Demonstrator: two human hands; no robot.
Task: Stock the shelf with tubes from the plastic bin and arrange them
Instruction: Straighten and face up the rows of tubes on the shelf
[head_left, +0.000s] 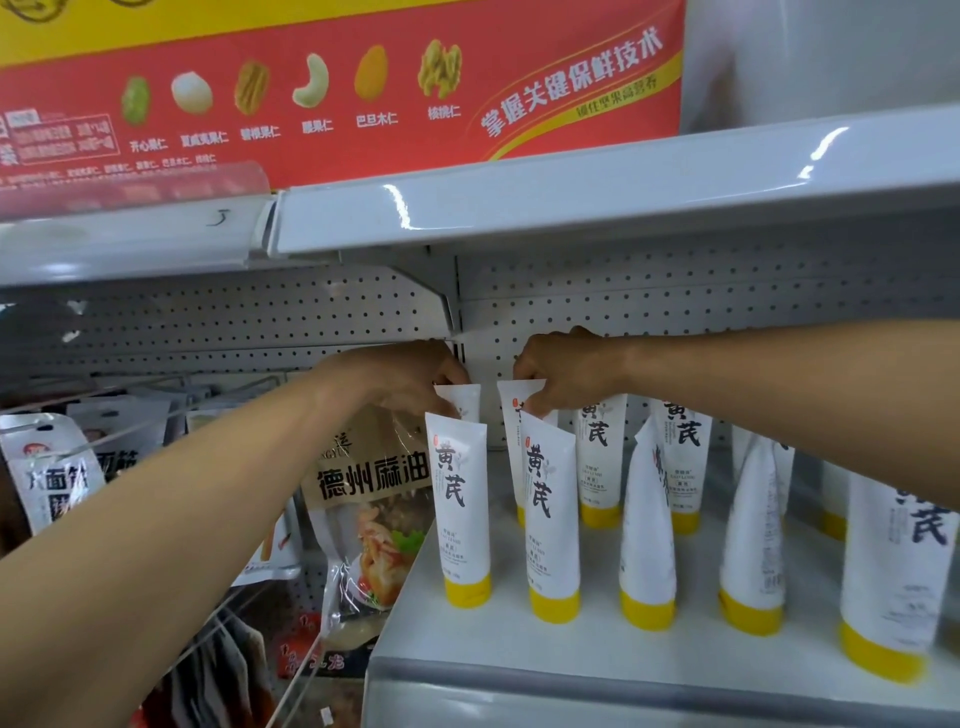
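My left hand (410, 374) and right hand (566, 369) are bare, and my left forearm (182, 509) and right forearm (779, 379) show uncovered as far as the view reaches.

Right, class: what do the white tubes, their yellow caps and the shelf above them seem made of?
Tubes: likely soft plastic, matte white; flat crimped tops. Caps: probably hard plastic, smooth yellow. Upper shelf: apparently painted metal, glossy; bright reflections.

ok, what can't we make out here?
Head view:
- Left back tube, right back tube: lower parts behind front tubes.
- Left hand, right hand: fingertips hidden by knuckles.
- Rightmost tube: top behind right forearm.
- Tube small print: blurred.
- Plastic bin: out of frame.
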